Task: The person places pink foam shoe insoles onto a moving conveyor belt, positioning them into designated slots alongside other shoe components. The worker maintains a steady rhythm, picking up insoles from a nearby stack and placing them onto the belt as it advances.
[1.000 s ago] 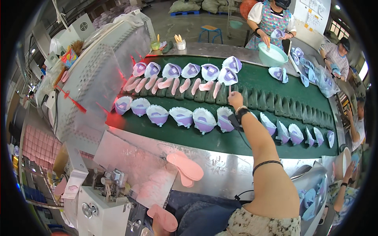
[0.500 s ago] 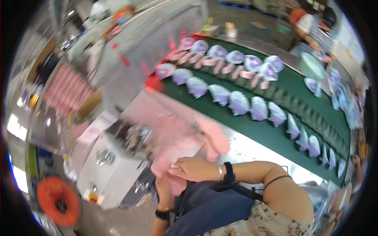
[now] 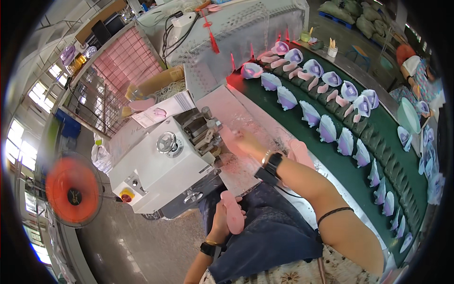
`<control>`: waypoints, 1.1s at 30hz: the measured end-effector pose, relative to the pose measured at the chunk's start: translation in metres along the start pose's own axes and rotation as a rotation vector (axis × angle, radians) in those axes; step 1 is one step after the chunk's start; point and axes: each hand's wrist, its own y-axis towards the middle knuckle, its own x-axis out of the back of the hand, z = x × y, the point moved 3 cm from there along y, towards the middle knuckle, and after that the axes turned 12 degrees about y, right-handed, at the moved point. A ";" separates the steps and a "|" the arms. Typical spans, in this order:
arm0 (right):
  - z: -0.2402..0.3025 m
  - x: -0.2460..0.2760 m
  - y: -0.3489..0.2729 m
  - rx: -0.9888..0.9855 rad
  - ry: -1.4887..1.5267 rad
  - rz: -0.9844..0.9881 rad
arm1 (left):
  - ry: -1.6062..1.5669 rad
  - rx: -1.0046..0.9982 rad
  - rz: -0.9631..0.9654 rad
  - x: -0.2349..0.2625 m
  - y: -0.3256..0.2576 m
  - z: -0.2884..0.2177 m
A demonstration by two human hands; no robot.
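Note:
In my left hand (image 3: 219,222), low over the dark blue apron, is a pink shoe sole (image 3: 232,214), its wide end toward me; the fingers are closed around its edge. My right hand (image 3: 251,145) reaches forward over the dusty pink work surface (image 3: 255,122), beside the metal head of a white machine (image 3: 163,161). Motion smears its fingers, and a pink piece (image 3: 231,140) shows next to them; whether they grip it is unclear. More pink soles (image 3: 299,152) lie to the right of that hand, partly behind my forearm.
A green conveyor belt (image 3: 312,146) carries purple-and-white shoe uppers and pink pieces toward a red-lit grey housing (image 3: 208,61). On the left stand an orange fan (image 3: 73,189) and a wire rack (image 3: 125,71). A person (image 3: 416,75) works beyond the belt.
My hands have come apart. The left now holds a sole by itself over my lap, while the right has moved forward to the machine's side. The whole view has shifted.

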 end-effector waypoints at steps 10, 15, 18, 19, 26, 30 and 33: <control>0.080 0.018 0.009 0.591 -0.727 -0.028 | 0.037 0.015 -0.182 0.034 -0.030 0.031; 0.017 -0.008 0.047 0.037 -0.380 -0.030 | 0.078 0.006 -0.270 0.056 -0.035 0.037; 0.004 -0.036 0.064 -0.156 -0.034 -0.043 | 0.209 0.023 -0.448 0.067 -0.040 0.037; 0.003 -0.035 0.069 -0.172 0.064 -0.049 | 0.223 0.012 -0.462 0.066 -0.040 0.035; 0.097 0.098 0.039 -0.134 0.309 -0.255 | -0.348 0.136 0.247 0.046 -0.005 0.054; 0.070 0.303 -0.013 0.099 0.076 -0.533 | -0.572 0.330 0.621 0.024 0.030 0.059; -0.004 0.475 -0.095 0.051 -0.008 -0.751 | 0.213 0.068 -0.038 -0.017 0.015 0.024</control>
